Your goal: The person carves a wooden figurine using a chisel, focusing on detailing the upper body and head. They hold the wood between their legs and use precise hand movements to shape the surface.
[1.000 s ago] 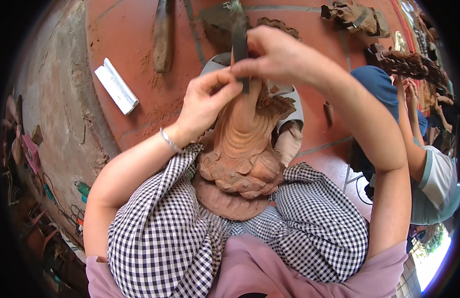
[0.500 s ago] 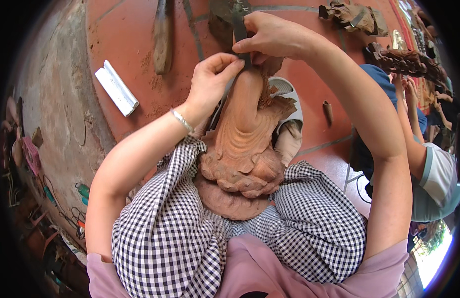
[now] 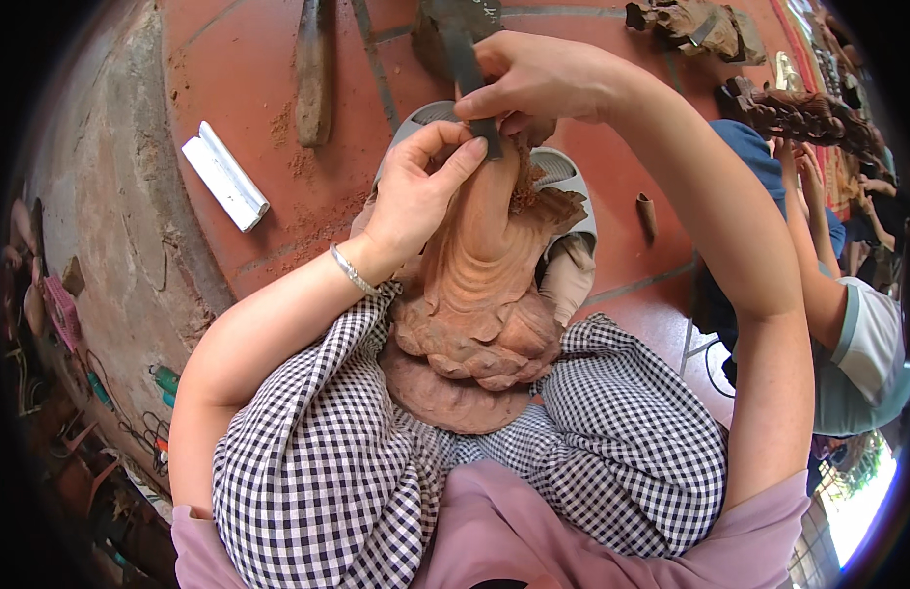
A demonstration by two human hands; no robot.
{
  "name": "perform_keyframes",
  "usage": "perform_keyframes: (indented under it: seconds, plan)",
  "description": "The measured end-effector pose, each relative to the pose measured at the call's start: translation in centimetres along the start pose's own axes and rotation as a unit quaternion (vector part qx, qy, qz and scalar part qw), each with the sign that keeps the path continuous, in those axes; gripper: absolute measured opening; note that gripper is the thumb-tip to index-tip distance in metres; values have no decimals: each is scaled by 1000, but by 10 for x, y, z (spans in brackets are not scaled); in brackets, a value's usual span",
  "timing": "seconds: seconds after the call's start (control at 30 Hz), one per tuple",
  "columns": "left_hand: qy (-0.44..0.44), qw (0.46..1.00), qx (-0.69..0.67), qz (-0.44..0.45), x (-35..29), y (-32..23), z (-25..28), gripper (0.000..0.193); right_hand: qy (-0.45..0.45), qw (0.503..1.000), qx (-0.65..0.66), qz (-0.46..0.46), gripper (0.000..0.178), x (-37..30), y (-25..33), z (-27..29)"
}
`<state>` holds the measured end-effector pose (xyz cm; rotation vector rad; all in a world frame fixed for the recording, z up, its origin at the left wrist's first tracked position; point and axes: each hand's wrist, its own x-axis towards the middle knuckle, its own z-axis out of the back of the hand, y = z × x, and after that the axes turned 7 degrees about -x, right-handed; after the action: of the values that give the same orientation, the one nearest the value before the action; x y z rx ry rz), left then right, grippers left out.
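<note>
A carved wooden figure [image 3: 474, 275] with ribbed folds leans between my knees, its base near my lap and its narrow end pointing away. Across that narrow end lies a dark grey flat strip [image 3: 467, 74]; whether it is a file or an abrasive strip I cannot tell. My right hand [image 3: 528, 79] is closed on the strip's middle, thumb on top. At the strip's near end, my left hand [image 3: 425, 177] pinches it between thumb and fingers against the wood. Fingers under the carving's tip are partly hidden. Wood dust clings to the carving's right side.
On the tiled floor lie a white angular bar [image 3: 226, 177], a wooden-handled tool [image 3: 315, 79], a small brown wood piece [image 3: 647, 216] and rough wood chunks [image 3: 695, 29]. Another person [image 3: 867, 363] sits at the right near a dark carved piece [image 3: 803, 118]. Cords and tools crowd the left edge.
The dark strip has slid toward me along the carving's narrow end and tilted slightly. My left hand has shifted a little nearer, and my right hand has come slightly closer too.
</note>
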<state>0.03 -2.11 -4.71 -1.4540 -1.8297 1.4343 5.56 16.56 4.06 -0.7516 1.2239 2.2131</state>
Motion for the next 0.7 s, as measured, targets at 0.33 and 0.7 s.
perform_keyframes:
  seconds: [0.33, 0.7]
  plan:
    - [18, 878, 398, -267, 69, -12, 23, 41, -458, 840, 201, 209, 23, -3, -87, 16]
    - [176, 694, 666, -207, 181, -56, 46, 99, -269, 866, 395, 146, 25, 3, -111, 2]
